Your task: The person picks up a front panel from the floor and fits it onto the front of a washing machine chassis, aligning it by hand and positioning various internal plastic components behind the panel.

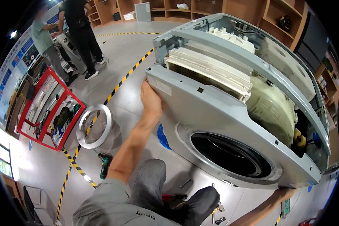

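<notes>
A front-loading washing machine without its top cover stands before me, its pale drum tub [269,107] and cream detergent drawer housing [209,67] exposed. Its grey front panel [214,109] leans out from the frame at the top, with a gap behind its upper edge. My left hand [151,98] grips the panel's left edge near the upper corner, fingers wrapped behind it. At the opposite side my right hand [285,193] holds the panel's right edge, its fingers partly hidden. The round door opening [231,154] shows a dark drum inside.
On the floor to my left lie a round door ring [108,126] and a green cordless drill [105,165]. Beyond them stands a red-framed cart [60,145] with tools. Hand tools [219,207] lie by my knees. Two people stand at the far left. Shelves [165,13] line the back.
</notes>
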### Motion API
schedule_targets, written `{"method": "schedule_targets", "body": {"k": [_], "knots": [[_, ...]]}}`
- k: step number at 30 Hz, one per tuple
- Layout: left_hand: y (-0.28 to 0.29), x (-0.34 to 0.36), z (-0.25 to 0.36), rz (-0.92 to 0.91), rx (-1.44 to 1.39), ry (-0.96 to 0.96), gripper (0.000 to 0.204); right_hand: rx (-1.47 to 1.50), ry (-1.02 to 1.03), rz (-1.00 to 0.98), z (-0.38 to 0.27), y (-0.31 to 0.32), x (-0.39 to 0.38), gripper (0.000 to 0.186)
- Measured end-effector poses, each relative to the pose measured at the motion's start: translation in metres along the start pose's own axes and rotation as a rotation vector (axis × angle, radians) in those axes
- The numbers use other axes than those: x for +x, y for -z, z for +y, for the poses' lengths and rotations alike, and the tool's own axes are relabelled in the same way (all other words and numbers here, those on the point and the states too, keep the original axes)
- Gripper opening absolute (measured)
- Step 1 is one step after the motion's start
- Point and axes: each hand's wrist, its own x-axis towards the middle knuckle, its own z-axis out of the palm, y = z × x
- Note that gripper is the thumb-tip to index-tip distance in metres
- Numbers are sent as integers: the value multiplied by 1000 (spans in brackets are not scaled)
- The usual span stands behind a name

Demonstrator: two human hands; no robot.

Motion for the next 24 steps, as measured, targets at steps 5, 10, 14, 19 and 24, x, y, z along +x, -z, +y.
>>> {"method": "schedule_targets", "body": {"k": [5, 10, 14, 19, 24], "knots": [[-6, 1, 13, -12, 53, -51, 47, -3, 60, -38, 11, 7, 5, 36], [-8, 2, 14, -12, 57, -49, 45, -18, 73, -61, 4, 5, -1, 36], [3, 3, 8, -14, 5, -10, 44, 22, 49, -10, 1, 1, -10, 38], [20, 0, -19, 67, 55, 29, 44, -2, -32, 25, 11, 18, -12, 43], [30, -7, -39, 11, 43, 55, 36, 36, -66, 53, 21, 32, -13, 46]]}}
